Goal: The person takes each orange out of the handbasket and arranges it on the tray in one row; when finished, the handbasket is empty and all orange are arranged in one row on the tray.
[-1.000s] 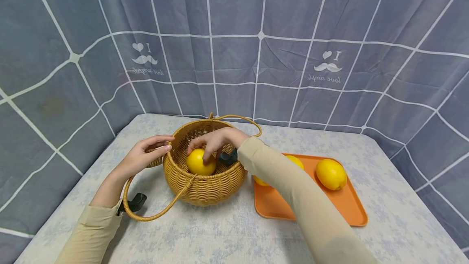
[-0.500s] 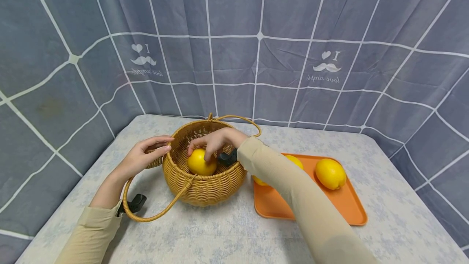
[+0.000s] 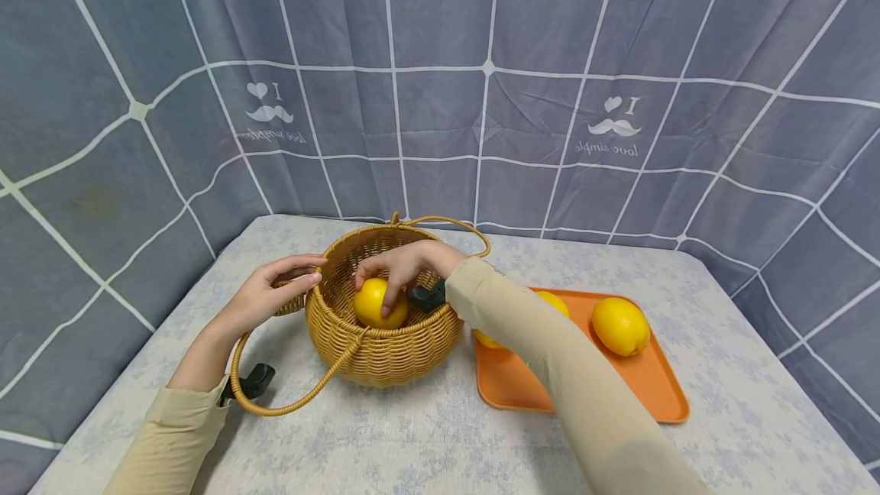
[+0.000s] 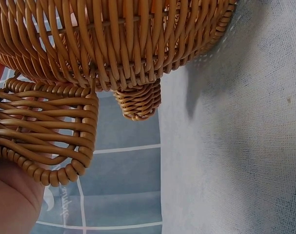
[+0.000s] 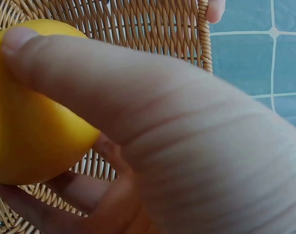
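A round wicker basket [image 3: 385, 361] stands on the table, its long cord handle drooping over the near left side. Inside it, my right hand [image 3: 407, 262] grips a yellow lemon [image 3: 371, 302] from above. Close up in the right wrist view, the thumb [image 5: 65, 61] lies across the lemon and the other fingers curve beneath it. My left hand [image 3: 264, 292] holds the basket's left side, fingertips and thumb at the rim. A flat woven side flap [image 4: 45, 129] of the basket lies against that palm in the left wrist view.
An orange tray [image 3: 512, 384] lies to the right of the basket. On it are a lemon [image 3: 620, 325] and more yellow fruit [image 3: 555, 302] partly hidden by the right sleeve [image 3: 550, 357]. A grey-blue checked curtain [image 3: 440, 113] surrounds the table.
The lemon in the basket has shifted slightly right with my right hand, and the right thumb has slid lower on it. My left hand and the basket stay nearly still.
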`<action>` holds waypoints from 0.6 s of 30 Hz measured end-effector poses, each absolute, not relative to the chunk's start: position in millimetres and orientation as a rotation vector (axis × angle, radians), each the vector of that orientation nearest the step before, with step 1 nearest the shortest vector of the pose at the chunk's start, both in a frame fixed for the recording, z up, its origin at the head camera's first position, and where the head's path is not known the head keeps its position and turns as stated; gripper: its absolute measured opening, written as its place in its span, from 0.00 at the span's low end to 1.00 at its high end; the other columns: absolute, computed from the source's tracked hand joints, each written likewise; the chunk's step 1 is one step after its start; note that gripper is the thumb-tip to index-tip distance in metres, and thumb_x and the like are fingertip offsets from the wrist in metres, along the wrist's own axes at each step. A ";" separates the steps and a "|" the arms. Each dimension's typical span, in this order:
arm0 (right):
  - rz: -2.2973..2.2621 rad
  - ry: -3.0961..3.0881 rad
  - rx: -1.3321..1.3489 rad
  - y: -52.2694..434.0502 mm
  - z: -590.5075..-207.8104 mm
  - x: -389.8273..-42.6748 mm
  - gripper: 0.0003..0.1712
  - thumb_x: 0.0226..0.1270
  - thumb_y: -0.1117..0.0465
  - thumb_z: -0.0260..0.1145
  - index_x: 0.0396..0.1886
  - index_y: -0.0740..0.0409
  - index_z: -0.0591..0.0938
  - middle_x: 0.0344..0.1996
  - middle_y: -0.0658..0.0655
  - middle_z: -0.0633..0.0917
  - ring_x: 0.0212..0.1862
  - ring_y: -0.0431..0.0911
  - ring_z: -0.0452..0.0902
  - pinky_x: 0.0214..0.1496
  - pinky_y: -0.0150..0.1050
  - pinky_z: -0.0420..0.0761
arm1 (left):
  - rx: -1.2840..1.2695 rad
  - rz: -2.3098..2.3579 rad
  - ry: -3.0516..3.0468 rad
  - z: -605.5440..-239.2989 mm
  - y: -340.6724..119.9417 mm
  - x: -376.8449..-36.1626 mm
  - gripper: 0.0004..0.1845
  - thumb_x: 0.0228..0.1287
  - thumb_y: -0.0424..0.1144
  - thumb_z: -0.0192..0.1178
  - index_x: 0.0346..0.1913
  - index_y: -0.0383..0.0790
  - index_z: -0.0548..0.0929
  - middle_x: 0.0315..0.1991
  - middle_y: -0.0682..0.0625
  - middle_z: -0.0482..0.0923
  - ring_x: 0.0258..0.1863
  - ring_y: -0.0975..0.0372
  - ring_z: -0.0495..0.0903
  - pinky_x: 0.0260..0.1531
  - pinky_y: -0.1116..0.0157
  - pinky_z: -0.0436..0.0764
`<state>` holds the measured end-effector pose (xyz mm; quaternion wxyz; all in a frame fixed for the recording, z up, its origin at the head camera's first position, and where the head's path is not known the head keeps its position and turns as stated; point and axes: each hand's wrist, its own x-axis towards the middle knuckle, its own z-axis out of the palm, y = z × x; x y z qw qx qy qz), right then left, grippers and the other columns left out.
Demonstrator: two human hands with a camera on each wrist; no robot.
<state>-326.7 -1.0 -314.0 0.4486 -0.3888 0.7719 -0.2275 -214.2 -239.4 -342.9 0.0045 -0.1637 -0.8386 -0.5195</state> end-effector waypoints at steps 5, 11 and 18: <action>-0.546 1.922 -1.093 -1.0 -315.0 -329.1 0.30 0.50 0.66 0.75 0.52 0.53 0.72 0.53 0.53 0.69 0.50 0.46 0.70 0.45 0.36 0.78 | -0.512 -1.630 -2.627 -342.6 -238.8 -214.1 0.21 0.69 0.45 0.56 0.61 0.41 0.75 0.62 0.47 0.69 0.53 0.65 0.73 0.44 0.68 0.78; -0.490 2.009 -1.252 -0.2 -314.7 -332.8 0.29 0.46 0.63 0.78 0.49 0.52 0.74 0.50 0.48 0.73 0.52 0.43 0.67 0.50 0.32 0.73 | -0.516 -1.622 -2.630 -342.7 -238.9 -214.3 0.21 0.69 0.45 0.55 0.61 0.42 0.74 0.63 0.47 0.68 0.53 0.66 0.73 0.44 0.68 0.78; -0.621 2.027 -1.277 5.2 -309.2 -333.4 0.29 0.48 0.63 0.76 0.50 0.53 0.74 0.50 0.47 0.75 0.52 0.42 0.68 0.51 0.32 0.72 | -0.511 -1.605 -2.648 -343.3 -239.0 -214.3 0.22 0.69 0.45 0.55 0.62 0.41 0.74 0.62 0.46 0.69 0.53 0.66 0.72 0.45 0.70 0.76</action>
